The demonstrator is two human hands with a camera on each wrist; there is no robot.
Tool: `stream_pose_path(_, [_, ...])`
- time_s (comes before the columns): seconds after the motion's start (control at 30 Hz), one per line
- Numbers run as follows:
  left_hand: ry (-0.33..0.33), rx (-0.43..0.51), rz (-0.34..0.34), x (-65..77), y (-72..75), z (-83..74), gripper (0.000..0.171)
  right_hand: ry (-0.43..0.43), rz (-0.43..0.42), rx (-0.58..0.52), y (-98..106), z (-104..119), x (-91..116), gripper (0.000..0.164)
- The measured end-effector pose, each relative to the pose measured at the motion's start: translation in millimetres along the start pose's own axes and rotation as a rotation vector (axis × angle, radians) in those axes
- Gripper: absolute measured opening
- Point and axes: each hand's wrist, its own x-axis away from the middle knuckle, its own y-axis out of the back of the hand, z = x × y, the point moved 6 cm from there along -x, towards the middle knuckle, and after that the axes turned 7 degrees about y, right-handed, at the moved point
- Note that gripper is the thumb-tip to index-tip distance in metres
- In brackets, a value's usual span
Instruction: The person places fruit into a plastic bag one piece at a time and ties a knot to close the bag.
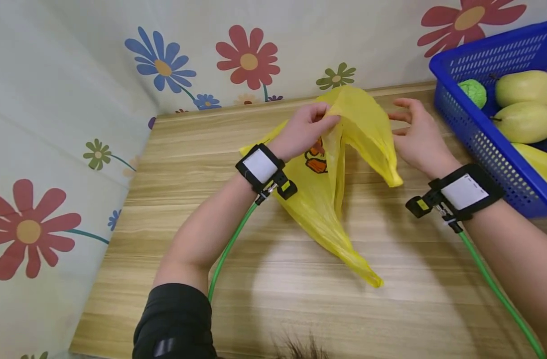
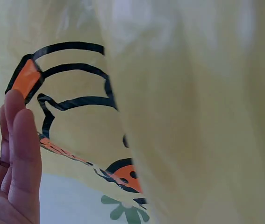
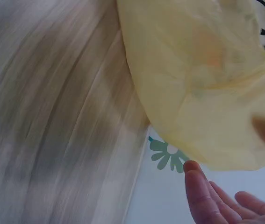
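A thin yellow plastic bag [image 1: 316, 207] with a printed orange-and-black cartoon stands partly spread over the wooden table, one long handle trailing toward the front. My left hand [image 1: 302, 129] pinches the bag near its upper edge, between thumb and fingers. In the left wrist view the fingers [image 2: 25, 158] show beside the print, while the bag's film covers much of the picture. To the right, my right hand [image 1: 419, 137] holds its fingers apart, close beside the bag's right side. The right wrist view has those fingers [image 3: 202, 193] just below the bag's edge, gripping nothing.
A blue plastic basket [image 1: 479, 149] at the right holds pale yellow-green fruits [image 1: 526, 122], a green ball [image 1: 473, 93] and something yellow [image 1: 542, 162]. A flower-patterned sheet [image 1: 296, 30] hangs behind and left of the table [image 1: 175, 199]. Green cables [image 1: 493, 284] run from both wrists.
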Motion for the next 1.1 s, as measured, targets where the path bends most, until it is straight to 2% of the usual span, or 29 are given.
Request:
stream_pose_path(0.07, [-0.014,-0.063,0.003,0.6,3.8,0.7,0.025,-0.016,-0.044,-0.035,8.1,-2.7,1.0,0.062])
stream_pose_path(0.13, [-0.033,-0.169,-0.006,1.3,6.7,2.0,0.022,-0.006,-0.105,-0.087,16.9,-3.4,1.6,0.043])
stream_pose_path(0.2, [-0.035,-0.286,-0.037,2.0,10.3,4.8,0.018,-0.002,-0.157,-0.138,25.0,-4.4,1.4,0.028])
stream_pose_path(0.27, [-0.017,-0.401,-0.080,2.4,14.8,8.9,0.012,-0.002,-0.201,-0.142,32.2,-5.6,0.6,0.021])
stream_pose_path(0.33, [0.024,-0.482,-0.110,3.3,19.1,13.8,0.012,-0.006,-0.223,-0.076,37.7,-7.6,0.1,0.023])
stream_pose_path(0.43, [0.061,-0.579,-0.155,4.0,25.1,18.7,0.024,-0.022,-0.219,0.056,42.4,-12.5,-0.4,0.030])
stream_pose_path(0.53, [0.077,-0.602,-0.178,4.6,28.4,19.6,0.025,-0.022,-0.220,0.163,45.3,-17.7,-0.2,0.032])
stream_pose_path(0.6, [0.089,-0.541,-0.187,4.6,29.2,18.9,0.024,-0.020,-0.231,0.182,46.1,-19.9,-0.4,0.033])
stream_pose_path(0.67, [0.100,-0.412,-0.189,5.3,28.6,16.9,0.022,-0.017,-0.238,0.176,45.7,-20.4,-1.6,0.033])
stream_pose_path(0.77, [0.129,-0.135,-0.189,6.7,25.1,14.3,0.023,0.029,-0.247,0.133,43.0,-15.9,-3.2,0.035])
stream_pose_path(0.83, [0.148,0.051,-0.194,7.1,22.2,12.5,0.025,0.067,-0.217,0.062,38.8,-11.7,-3.3,0.038])
stream_pose_path(0.93, [0.172,0.259,-0.209,5.5,19.2,11.5,0.027,0.126,-0.179,-0.058,32.2,-3.3,-1.1,0.046])
stream_pose_path(1.0, [0.175,0.327,-0.233,3.7,19.8,11.0,0.028,0.134,-0.158,-0.153,28.4,1.5,-0.2,0.052])
stream_pose_path(1.1, [0.186,0.375,-0.293,2.2,24.3,12.3,0.028,0.116,-0.136,-0.271,24.0,6.4,0.4,0.056])
